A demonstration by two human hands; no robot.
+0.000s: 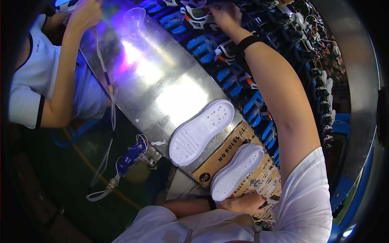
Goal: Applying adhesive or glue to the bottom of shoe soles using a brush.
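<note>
Far out at the top, my right hand (227, 17) is closed on a white, grey and orange shoe upper (195, 18) on the blue rack. Close to my body, my left hand (246, 203) lies low over the cardboard with its fingers curled; what they hold, if anything, is hidden. Just beyond it, a small stack of white shoe soles (237, 172) rests on the printed cardboard box (216, 162). A larger white sole (201, 133), with holes at its far end and ridges along it, lies tilted across the metal table's near end.
The shiny metal table (154, 109) runs toward the far left, with a clear cup (135, 17) at its far end. A co-worker (60, 77) stands at its left side. Cables and a blue-wrapped connector (131, 156) hang there. More shoe uppers (227, 52) line the rack.
</note>
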